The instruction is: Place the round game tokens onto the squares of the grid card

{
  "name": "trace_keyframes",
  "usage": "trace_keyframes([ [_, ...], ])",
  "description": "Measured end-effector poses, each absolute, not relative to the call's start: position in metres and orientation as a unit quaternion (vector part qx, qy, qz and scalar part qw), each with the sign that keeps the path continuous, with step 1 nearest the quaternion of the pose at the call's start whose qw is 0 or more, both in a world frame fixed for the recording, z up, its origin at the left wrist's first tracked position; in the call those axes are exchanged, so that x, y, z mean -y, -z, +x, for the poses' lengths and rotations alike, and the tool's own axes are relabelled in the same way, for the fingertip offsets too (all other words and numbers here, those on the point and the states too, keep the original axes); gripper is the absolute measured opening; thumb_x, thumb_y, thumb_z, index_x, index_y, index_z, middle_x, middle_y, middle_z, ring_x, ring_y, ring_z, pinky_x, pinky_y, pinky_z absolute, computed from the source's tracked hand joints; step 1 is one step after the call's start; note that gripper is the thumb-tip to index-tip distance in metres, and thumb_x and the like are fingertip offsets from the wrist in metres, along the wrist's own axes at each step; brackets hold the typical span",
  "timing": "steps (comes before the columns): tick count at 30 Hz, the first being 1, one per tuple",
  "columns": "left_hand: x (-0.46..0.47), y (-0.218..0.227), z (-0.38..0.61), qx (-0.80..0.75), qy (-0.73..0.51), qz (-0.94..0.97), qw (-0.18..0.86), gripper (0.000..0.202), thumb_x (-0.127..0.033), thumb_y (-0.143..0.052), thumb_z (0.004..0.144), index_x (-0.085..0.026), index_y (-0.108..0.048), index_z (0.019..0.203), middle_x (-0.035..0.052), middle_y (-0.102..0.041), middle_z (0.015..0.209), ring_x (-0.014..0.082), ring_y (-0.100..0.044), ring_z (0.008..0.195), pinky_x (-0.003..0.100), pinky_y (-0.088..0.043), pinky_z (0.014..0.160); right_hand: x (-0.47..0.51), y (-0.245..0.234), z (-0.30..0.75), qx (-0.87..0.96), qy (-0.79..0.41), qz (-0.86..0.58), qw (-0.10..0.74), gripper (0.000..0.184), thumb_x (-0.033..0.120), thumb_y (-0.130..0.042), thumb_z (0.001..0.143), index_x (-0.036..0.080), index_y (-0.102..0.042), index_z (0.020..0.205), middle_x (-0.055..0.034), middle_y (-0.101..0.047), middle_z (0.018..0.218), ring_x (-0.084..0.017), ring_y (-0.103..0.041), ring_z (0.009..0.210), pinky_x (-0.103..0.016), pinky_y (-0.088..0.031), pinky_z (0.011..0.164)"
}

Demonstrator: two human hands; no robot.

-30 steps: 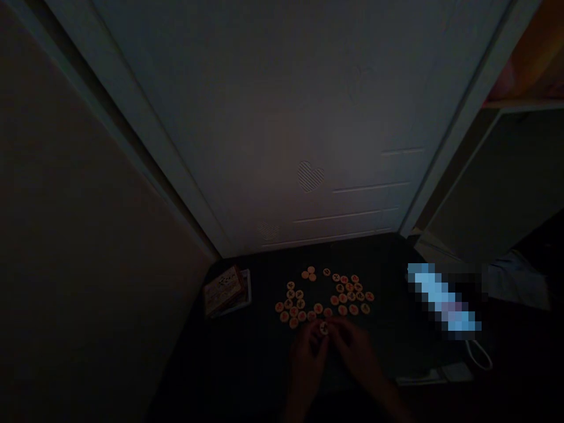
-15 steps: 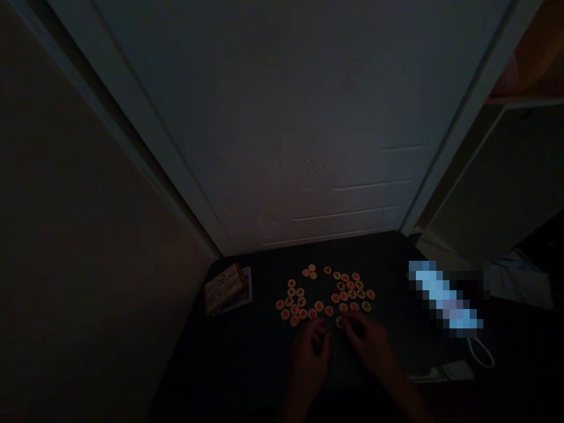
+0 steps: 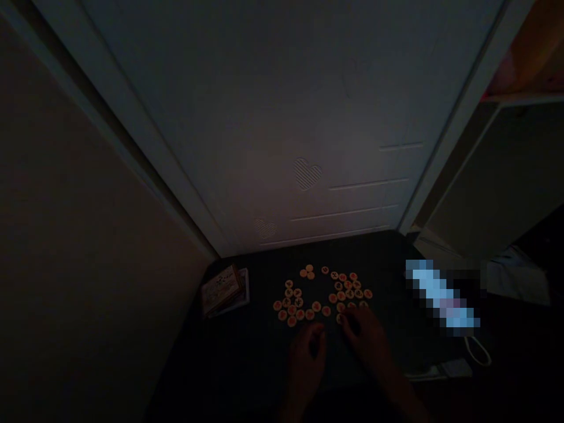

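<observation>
Round wooden Chinese chess pieces (image 3: 316, 306) with red or dark characters lie spread over a dark tabletop, in one cluster at the left and another at the right. My right hand (image 3: 365, 335) rests by the near side of the right cluster, its fingers pinched at the edge of one piece (image 3: 339, 318). To its left, my left hand (image 3: 307, 352) is curled closed just below the near pieces. Whether anything is between its fingers is hidden in the dark. Three plain-faced pieces (image 3: 309, 268) sit together at the back.
At the table's left stands a wooden box (image 3: 221, 289) tilted on a pale tray (image 3: 246, 286). A blurred bright object (image 3: 440, 294) lies at the right, with a white cord loop (image 3: 479, 351) below. A white panel (image 3: 308, 117) with heart patterns rises behind the table (image 3: 259, 352).
The whole view has shifted slightly. My right hand has moved a little, now covering more of the near right pieces. My left hand stays closed in about the same place.
</observation>
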State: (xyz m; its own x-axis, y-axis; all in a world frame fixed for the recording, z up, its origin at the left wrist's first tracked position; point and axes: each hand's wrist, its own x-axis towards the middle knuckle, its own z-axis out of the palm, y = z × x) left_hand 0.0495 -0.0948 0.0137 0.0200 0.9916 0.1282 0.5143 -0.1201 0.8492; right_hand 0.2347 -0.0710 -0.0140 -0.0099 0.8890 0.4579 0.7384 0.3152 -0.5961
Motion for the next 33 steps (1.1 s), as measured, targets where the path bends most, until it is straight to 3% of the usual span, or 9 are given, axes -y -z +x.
trace_keyframes([
  [8, 0.095, -0.018, 0.049, -0.59, -0.41, 0.625, 0.307, 0.022, -0.037, -0.056, 0.093, -0.024, -0.073, 0.099, 0.0054, -0.076, 0.094, 0.0207, -0.071, 0.085, 0.031, -0.055, 0.078, 0.072, 0.016, 0.238, 0.698, -0.102, -0.571, 0.421, 0.014, 0.024, -0.054, 0.095, 0.024, -0.067, 0.099, -0.0049, -0.072, 0.092, -0.021, -0.069, 0.087, -0.034, -0.055, 0.081],
  [13, 0.067, -0.042, 0.038, -0.594, -0.417, 0.644, 0.241, 0.02, -0.037, -0.058, 0.093, -0.024, -0.072, 0.098, 0.0053, -0.074, 0.096, 0.0204, -0.069, 0.083, 0.031, -0.053, 0.077, 0.076, 0.011, 0.238, 0.708, -0.12, -0.552, 0.424, 0.012, 0.021, -0.061, 0.088, 0.024, -0.067, 0.099, -0.0042, -0.072, 0.095, -0.021, -0.069, 0.088, -0.033, -0.056, 0.08],
  [16, 0.027, -0.058, 0.026, -0.593, -0.372, 0.682, 0.213, 0.021, -0.036, -0.055, 0.094, -0.024, -0.069, 0.105, 0.0041, -0.073, 0.098, 0.0196, -0.069, 0.084, 0.031, -0.052, 0.076, 0.078, 0.01, 0.237, 0.706, -0.138, -0.553, 0.42, 0.013, 0.019, -0.061, 0.088, 0.025, -0.068, 0.097, -0.0039, -0.072, 0.094, -0.021, -0.068, 0.088, -0.033, -0.056, 0.08],
  [22, -0.049, -0.068, 0.012, -0.581, -0.211, 0.78, 0.094, 0.022, -0.028, -0.053, 0.094, -0.024, -0.067, 0.11, 0.005, -0.07, 0.114, 0.0216, -0.062, 0.107, 0.034, -0.046, 0.094, 0.078, 0.008, 0.238, 0.697, -0.159, -0.553, 0.428, 0.015, 0.018, -0.056, 0.091, 0.025, -0.068, 0.097, -0.0043, -0.072, 0.094, -0.021, -0.068, 0.087, -0.033, -0.055, 0.08],
  [28, -0.07, -0.06, 0.014, -0.577, -0.153, 0.798, 0.085, 0.018, -0.021, -0.062, 0.085, -0.024, -0.07, 0.102, 0.0056, -0.073, 0.11, 0.026, -0.062, 0.104, 0.039, -0.043, 0.092, 0.077, 0.007, 0.237, 0.694, -0.166, -0.556, 0.425, 0.011, 0.019, -0.059, 0.09, 0.024, -0.068, 0.093, -0.0035, -0.072, 0.088, -0.02, -0.068, 0.082, -0.03, -0.055, 0.076],
  [33, -0.071, -0.059, 0.012, -0.576, -0.147, 0.798, 0.102, 0.017, -0.02, -0.063, 0.084, -0.026, -0.07, 0.098, 0.0032, -0.074, 0.107, 0.0232, -0.064, 0.101, 0.035, -0.044, 0.09, 0.076, 0.009, 0.238, 0.696, -0.178, -0.556, 0.418, 0.012, 0.019, -0.06, 0.091, 0.025, -0.069, 0.095, -0.0031, -0.072, 0.093, -0.02, -0.068, 0.087, -0.031, -0.055, 0.079],
])
